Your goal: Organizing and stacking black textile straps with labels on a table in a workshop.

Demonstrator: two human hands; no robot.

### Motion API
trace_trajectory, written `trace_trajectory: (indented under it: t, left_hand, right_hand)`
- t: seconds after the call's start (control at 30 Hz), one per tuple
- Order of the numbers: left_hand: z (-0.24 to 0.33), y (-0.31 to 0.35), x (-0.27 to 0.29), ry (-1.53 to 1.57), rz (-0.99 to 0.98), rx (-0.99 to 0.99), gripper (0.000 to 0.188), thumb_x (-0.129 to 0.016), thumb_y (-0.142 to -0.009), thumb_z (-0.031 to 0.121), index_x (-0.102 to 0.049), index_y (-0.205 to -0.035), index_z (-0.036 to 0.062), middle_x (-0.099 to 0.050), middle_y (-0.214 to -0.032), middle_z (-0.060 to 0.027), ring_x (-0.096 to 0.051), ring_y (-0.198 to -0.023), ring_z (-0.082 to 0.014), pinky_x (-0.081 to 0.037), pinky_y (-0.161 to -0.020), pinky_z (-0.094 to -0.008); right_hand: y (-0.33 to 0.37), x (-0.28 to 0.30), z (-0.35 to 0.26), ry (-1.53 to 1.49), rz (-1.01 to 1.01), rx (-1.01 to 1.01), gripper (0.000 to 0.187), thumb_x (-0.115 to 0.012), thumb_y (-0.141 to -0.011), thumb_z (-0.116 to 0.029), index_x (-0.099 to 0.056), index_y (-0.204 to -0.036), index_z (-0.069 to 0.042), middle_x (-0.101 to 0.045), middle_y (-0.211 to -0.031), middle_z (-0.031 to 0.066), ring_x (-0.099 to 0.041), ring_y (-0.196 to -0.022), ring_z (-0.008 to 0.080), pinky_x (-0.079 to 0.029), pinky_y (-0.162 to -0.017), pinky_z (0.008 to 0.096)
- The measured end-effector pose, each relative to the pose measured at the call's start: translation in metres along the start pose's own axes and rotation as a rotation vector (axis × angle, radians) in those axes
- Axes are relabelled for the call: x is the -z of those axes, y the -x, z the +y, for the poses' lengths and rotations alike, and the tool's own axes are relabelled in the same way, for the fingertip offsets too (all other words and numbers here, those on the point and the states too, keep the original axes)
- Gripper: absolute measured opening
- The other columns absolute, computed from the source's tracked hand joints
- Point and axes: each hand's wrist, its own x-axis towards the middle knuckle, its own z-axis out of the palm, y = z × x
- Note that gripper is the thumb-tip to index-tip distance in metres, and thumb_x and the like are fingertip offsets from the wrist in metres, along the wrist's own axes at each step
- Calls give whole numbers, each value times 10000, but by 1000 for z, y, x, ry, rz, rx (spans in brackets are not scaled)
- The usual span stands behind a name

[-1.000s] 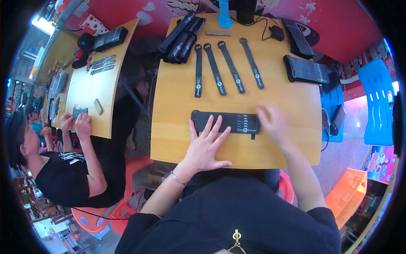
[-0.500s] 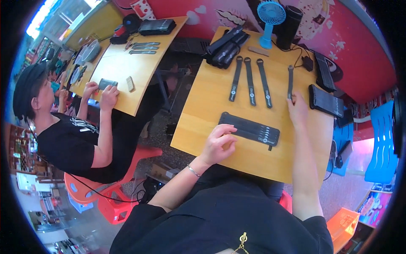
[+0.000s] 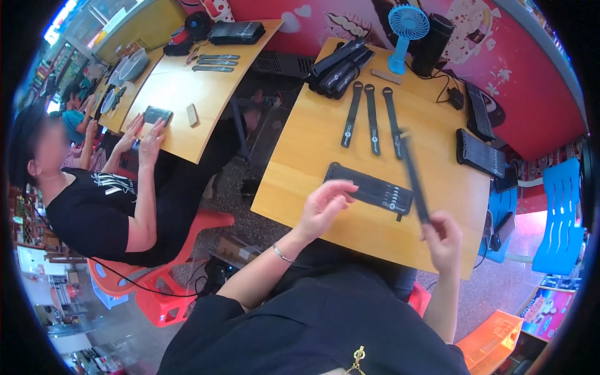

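Nearest, the right hand (image 3: pixel 442 237) pinches one end of a dark strap (image 3: pixel 415 178) beside the black pouch (image 3: pixel 367 186); the left hand (image 3: pixel 324 206) hangs by the pouch, fingers loosely parted; beyond, three similar straps (image 3: pixel 373 119) lie on the table (image 3: pixel 299 164)

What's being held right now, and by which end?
The right grip holds a dark strap by the end nearest the person; the left grip appears to hold nothing.

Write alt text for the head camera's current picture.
A person's right hand holds a dark strap by one end; the left hand is by a flat black piece on a wooden table. Three similar straps lie beyond; a co-worker sits left.
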Motion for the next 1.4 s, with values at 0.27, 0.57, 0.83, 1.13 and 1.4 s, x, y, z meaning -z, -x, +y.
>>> trace_trajectory:
  t: [0.27,0.57,0.83,1.13,1.4]
  left_hand:
    - [31,12,11,527,-129,286,411,-467,-999,222,-380,-1349,26,-607,-1131,-182,-642,-823,-156,-518,-561,-197]
    - [35,23,13,570,-85,336,287,-476,-996,173,-508,-1199,-27,-634,-1028,-144,-643,-800,-156,-543,-621,-258]
    - [26,18,19,188,61,373,142,-584,-906,2,-645,-1029,-34,-647,-987,-117,-650,-751,-129,-528,-643,-228]
    - [16,2,24,62,210,461,148,-633,-881,11,-661,-1022,-26,-677,-829,-56,-650,-724,-103,-525,-659,-218]
    - [8,0,24,32,216,461,151,-616,-890,2,-658,-1032,-29,-665,-857,-58,-657,-746,-109,-534,-686,-224]
  right_hand:
    - [24,-17,8,104,-221,-160,153,-688,-774,-2,-699,-921,-46,-638,-818,75,-618,-696,155,-482,-622,266]
    - [22,-15,11,253,-259,-116,147,-704,-767,-13,-683,-912,-9,-619,-793,55,-588,-678,124,-463,-619,247]
    - [20,-14,28,181,-140,-284,154,-741,-777,-93,-667,-897,-31,-655,-788,72,-638,-747,156,-505,-697,286]
    - [10,-20,48,97,46,-289,121,-720,-791,-69,-651,-877,-20,-665,-767,40,-612,-717,91,-496,-662,247]
    - [7,-22,51,53,53,-317,67,-642,-871,-42,-625,-925,-6,-562,-710,-27,-513,-613,34,-423,-558,189]
